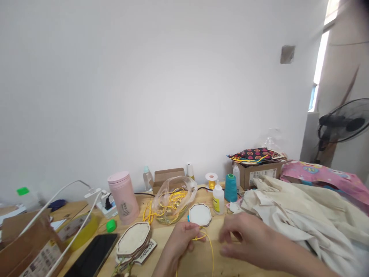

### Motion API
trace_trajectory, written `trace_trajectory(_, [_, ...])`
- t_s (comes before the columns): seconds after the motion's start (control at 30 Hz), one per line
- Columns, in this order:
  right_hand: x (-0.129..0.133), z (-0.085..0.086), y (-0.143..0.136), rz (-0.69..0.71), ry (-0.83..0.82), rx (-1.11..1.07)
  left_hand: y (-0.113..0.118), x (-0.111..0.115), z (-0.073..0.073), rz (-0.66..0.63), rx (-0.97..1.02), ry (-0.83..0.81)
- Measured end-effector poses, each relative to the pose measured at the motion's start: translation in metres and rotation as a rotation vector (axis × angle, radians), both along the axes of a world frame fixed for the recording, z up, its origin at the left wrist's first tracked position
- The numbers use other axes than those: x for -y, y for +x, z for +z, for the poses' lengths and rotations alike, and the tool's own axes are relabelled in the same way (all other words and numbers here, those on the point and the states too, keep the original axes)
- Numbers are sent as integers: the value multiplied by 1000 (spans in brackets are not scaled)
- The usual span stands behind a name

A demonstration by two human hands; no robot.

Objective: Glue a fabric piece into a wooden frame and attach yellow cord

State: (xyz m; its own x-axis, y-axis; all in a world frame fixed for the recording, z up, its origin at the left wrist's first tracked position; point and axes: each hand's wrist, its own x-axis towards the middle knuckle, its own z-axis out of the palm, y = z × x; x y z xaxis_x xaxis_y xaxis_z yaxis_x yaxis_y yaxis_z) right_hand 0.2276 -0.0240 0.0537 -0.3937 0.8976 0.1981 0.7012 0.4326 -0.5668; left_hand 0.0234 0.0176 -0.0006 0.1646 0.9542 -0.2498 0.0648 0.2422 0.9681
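The yellow cord point(212, 250) loops above the bench's near edge point(219, 265), pinched in the left hand point(184, 236), probably to keep its crossing steady while one end hangs loose. The right hand point(245, 234) hovers just beside it, fingers curled and seemingly gripping nothing, its forearm slanting in from the near right corner, while the left wrist rises from the near edge.

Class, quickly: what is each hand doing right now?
Left hand: closed, pinching yellow cord between thumb and fingers.
Right hand: partly open, fingers curled, thumb apart; no object visible in it.
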Motion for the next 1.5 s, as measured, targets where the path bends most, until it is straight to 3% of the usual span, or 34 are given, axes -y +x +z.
trace_trajectory(0.17, [-36, -43, -46, -74, -1, 76, -2, 0, 3, -24, 16, -20])
trace_trajectory(0.3, [-39, -62, -54, -95, -31, 28, -1, 1, 5, -20, 25, -36])
trace_trajectory(0.53, [-33, -60, -51, 1, -71, -109, 1, 2, 8, -52, 7, -69])
trace_trajectory(0.7, [-34, -63, -54, -103, -36, -99, 0, 2, 8, -66, -38, -46])
trace_trajectory(0.87, [-41, -59, -42, -99, -78, -96, -4, 0, 10, -44, -151, 7])
trace_trajectory(1.13, [-46, -53, -23, -173, -83, -9, -27, 3, 15, -79, -336, 53])
trace_trajectory(1.33, [-46, -52, -23, -193, -82, 43, -32, 8, 26, -104, -321, -4])
trace_trajectory(1.5, [-48, -49, -21, -231, -60, 74, -34, 6, 27, -72, -289, 2])
